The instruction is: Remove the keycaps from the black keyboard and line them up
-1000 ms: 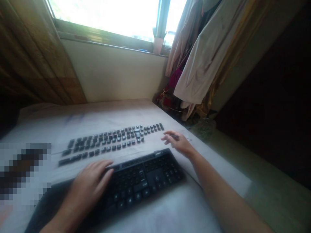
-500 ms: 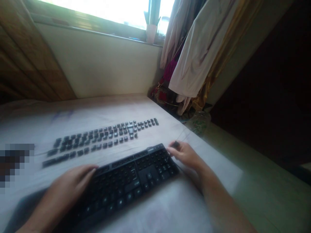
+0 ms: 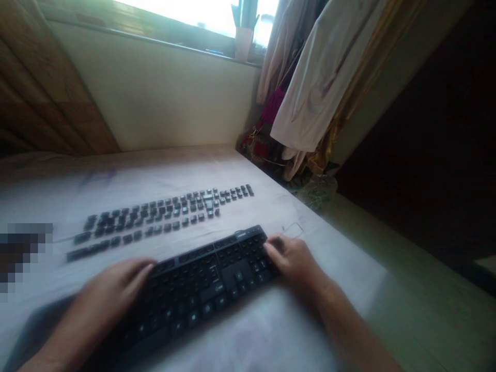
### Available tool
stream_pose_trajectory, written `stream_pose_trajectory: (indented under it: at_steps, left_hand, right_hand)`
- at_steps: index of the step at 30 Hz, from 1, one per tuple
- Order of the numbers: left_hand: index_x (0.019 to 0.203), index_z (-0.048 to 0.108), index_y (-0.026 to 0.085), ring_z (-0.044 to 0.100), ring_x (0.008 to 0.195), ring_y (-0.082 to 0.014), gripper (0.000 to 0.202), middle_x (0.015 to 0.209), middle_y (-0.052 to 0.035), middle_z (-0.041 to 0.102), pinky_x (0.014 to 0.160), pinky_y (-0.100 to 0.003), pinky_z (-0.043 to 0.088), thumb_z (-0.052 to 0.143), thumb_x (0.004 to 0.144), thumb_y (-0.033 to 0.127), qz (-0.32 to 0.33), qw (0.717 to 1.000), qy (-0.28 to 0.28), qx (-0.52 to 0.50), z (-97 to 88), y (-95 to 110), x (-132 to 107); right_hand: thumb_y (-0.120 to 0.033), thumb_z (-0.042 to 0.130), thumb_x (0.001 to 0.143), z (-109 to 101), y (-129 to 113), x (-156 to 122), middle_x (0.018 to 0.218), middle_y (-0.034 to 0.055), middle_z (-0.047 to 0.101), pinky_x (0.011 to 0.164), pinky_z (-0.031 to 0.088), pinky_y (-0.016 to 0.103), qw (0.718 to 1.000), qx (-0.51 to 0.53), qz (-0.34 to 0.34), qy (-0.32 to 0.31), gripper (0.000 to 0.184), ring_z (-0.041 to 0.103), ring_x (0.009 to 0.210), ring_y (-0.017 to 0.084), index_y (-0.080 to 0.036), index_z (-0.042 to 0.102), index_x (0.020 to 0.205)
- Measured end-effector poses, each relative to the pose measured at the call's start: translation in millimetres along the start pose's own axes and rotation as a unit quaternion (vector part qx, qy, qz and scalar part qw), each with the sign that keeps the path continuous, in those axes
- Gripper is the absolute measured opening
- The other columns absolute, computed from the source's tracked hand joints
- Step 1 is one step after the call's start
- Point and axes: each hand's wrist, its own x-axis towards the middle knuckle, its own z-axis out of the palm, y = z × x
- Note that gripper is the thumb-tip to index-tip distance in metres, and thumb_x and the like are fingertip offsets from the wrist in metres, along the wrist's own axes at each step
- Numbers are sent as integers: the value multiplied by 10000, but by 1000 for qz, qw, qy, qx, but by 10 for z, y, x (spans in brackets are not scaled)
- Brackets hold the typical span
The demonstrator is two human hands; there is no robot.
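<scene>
A black keyboard [image 3: 197, 279] lies at a slant on the pale bed-like surface, with many of its keycaps off and larger white-marked keys along its near side. My left hand [image 3: 116, 289] is closed over its left part, fingertips at the far edge. At the keyboard's right end, my right hand [image 3: 290, 253] is pinched around a small black piece. Thin wire loops [image 3: 296, 227] stick out beyond that hand; together they look like a wire keycap puller, though the fingers hide most of it. Loose black keycaps [image 3: 155, 212] lie in rows beyond the keyboard.
The pale surface [image 3: 186, 165] ends at a diagonal edge on the right, above a greenish floor [image 3: 411, 289]. Clothes [image 3: 310, 93] hang at the back right, with a clear bag [image 3: 320, 191] below. A potted plant [image 3: 243, 44] stands on the windowsill.
My right hand has moved left and slightly down, from beside the keyboard onto its right end, with the wire loops shifting along. My left hand stays on the keyboard.
</scene>
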Motion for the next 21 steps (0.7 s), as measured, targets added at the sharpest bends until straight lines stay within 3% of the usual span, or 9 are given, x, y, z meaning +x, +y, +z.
stream_pose_trajectory:
  at_steps: [15, 21]
  left_hand:
    - [957, 766, 218, 728, 970, -281, 474, 1027, -57, 790, 889, -381, 550, 404, 797, 478, 9, 1000, 1, 6, 12, -50, 8]
    - [891, 774, 255, 741, 921, -290, 417, 977, -50, 800, 841, -351, 569, 432, 766, 458, 18, 1000, 16, 8, 57, -89, 44]
  right_hand:
    - [-497, 402, 889, 157, 71, 49, 537, 29, 616, 556, 456, 279, 996, 71, 18, 53, 369, 631, 527, 203, -234, 554, 680]
    - [-683, 389, 870, 197, 111, 50, 510, 32, 607, 519, 480, 276, 987, 118, 44, 100, 533, 618, 480, 195, -226, 560, 656]
